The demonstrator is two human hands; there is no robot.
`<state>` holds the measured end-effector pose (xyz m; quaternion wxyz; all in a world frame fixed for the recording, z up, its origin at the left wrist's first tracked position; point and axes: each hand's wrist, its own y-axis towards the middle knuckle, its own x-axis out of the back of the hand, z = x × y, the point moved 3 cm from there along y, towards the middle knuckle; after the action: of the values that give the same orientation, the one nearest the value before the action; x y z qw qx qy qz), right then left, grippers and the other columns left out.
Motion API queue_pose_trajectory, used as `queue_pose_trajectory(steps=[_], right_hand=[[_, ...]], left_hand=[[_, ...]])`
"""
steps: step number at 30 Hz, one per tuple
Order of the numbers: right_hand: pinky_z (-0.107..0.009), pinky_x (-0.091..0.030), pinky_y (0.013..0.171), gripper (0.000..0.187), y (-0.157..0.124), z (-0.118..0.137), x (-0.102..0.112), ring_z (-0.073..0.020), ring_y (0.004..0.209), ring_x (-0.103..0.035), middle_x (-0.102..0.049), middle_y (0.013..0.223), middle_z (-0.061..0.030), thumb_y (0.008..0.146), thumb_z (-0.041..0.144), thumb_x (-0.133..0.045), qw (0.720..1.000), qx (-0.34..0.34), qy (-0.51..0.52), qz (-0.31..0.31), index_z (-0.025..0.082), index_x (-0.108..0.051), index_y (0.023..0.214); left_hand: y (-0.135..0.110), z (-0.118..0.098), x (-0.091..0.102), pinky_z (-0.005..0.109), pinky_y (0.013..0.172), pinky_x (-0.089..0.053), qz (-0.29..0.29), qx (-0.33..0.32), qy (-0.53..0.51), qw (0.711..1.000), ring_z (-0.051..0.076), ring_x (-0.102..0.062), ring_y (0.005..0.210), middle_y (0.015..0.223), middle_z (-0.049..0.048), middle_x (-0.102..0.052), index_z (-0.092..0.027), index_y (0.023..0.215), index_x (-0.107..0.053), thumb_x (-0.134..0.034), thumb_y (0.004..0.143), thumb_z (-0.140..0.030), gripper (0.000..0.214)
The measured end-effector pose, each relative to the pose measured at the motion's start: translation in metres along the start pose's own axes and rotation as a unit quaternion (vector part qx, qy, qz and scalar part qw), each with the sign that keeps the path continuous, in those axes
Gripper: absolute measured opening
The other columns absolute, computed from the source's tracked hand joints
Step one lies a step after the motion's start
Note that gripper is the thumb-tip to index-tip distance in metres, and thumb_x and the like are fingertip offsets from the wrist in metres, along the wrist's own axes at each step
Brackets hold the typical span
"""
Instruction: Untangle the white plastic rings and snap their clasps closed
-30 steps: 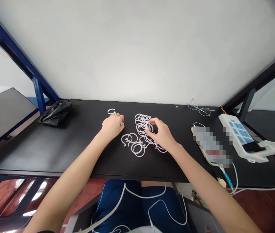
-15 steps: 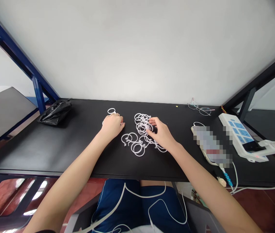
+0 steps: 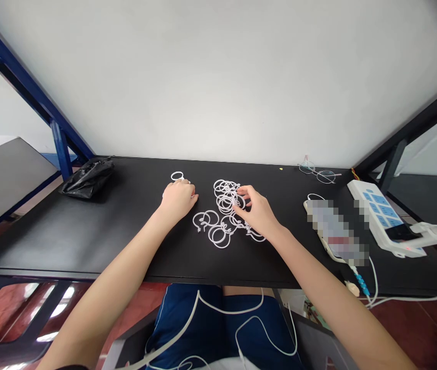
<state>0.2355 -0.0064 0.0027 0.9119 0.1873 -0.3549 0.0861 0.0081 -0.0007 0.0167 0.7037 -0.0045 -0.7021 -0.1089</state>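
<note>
Barely anything has moved in the last second: the right hand (image 3: 259, 213) still has thumb and forefinger narrowed on the heap of thin white plastic rings (image 3: 224, 216) mid-way along the black tabletop (image 3: 126, 226), while the left hand (image 3: 178, 199) stays curled beside it, its grip hidden.

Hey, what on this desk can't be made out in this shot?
Head view, left hand: curled fingers hide whether it holds a ring.
Head view, right hand: it covers part of the white rings.
Head view, device right of the rings: pixelated.
Head view, black bag: contents unseen, bag crumpled shut.
</note>
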Motion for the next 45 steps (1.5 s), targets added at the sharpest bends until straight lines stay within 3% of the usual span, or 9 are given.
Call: queue_pose_trajectory(steps=[17,26,31,37,41,45], right_hand=[[-0.037,-0.056,0.078,0.030,-0.001,0.013,0.005,-0.0224,0.101,-0.060,-0.062,0.108,-0.0065,0.079,0.016,-0.060,0.993,0.100,0.025,-0.062,0.023,-0.058,0.108],[-0.037,-0.056,0.071,0.009,-0.003,0.014,0.006,-0.0209,0.089,-0.062,-0.068,0.093,-0.0044,0.084,0.017,-0.059,0.984,0.142,0.044,-0.102,0.023,-0.065,0.086],[-0.043,-0.055,0.081,0.011,-0.003,0.017,0.008,-0.0225,0.091,-0.063,-0.071,0.087,-0.0031,0.084,0.018,-0.063,0.976,0.168,0.041,-0.131,0.025,-0.066,0.076],[-0.047,-0.055,0.083,0.013,-0.002,0.018,0.008,-0.0243,0.090,-0.065,-0.073,0.080,-0.0024,0.082,0.021,-0.067,0.970,0.183,0.050,-0.153,0.025,-0.066,0.070],[-0.046,-0.056,0.082,0.012,-0.002,0.019,0.009,-0.0239,0.090,-0.066,-0.073,0.081,-0.0024,0.082,0.020,-0.068,0.967,0.191,0.053,-0.158,0.026,-0.067,0.071],[-0.045,-0.057,0.080,0.010,-0.003,0.018,0.009,-0.0234,0.088,-0.066,-0.074,0.082,-0.0026,0.083,0.020,-0.067,0.964,0.197,0.058,-0.167,0.025,-0.069,0.075]], left_hand=[[-0.001,0.000,0.000,0.036,0.074,-0.047,0.016,0.009,0.015,1.000,0.028,-0.065,0.091,0.094,0.0111,-0.068,-0.015,0.084,-0.068,-0.050,0.088,-0.026,0.021],[-0.001,-0.001,0.001,0.035,0.073,-0.046,0.015,0.007,0.024,1.000,0.027,-0.064,0.090,0.094,0.0109,-0.068,-0.015,0.085,-0.066,-0.049,0.089,-0.027,0.021],[-0.002,-0.001,0.001,0.035,0.074,-0.046,0.006,0.008,0.014,1.000,0.027,-0.064,0.091,0.095,0.0105,-0.067,-0.015,0.087,-0.065,-0.050,0.089,-0.029,0.020],[-0.002,-0.003,0.003,0.035,0.075,-0.046,-0.048,-0.006,-0.012,0.999,0.026,-0.061,0.095,0.099,0.0106,-0.064,-0.016,0.095,-0.064,-0.049,0.091,-0.031,0.022],[-0.004,-0.011,0.009,0.033,0.076,-0.045,-0.120,-0.058,-0.066,0.989,0.023,-0.058,0.093,0.101,0.0083,-0.062,-0.016,0.098,-0.063,-0.047,0.094,-0.030,0.021],[-0.008,-0.024,0.014,0.031,0.079,-0.045,-0.155,-0.126,-0.133,0.971,0.020,-0.055,0.089,0.100,0.0071,-0.061,-0.016,0.095,-0.062,-0.045,0.095,-0.027,0.020]])
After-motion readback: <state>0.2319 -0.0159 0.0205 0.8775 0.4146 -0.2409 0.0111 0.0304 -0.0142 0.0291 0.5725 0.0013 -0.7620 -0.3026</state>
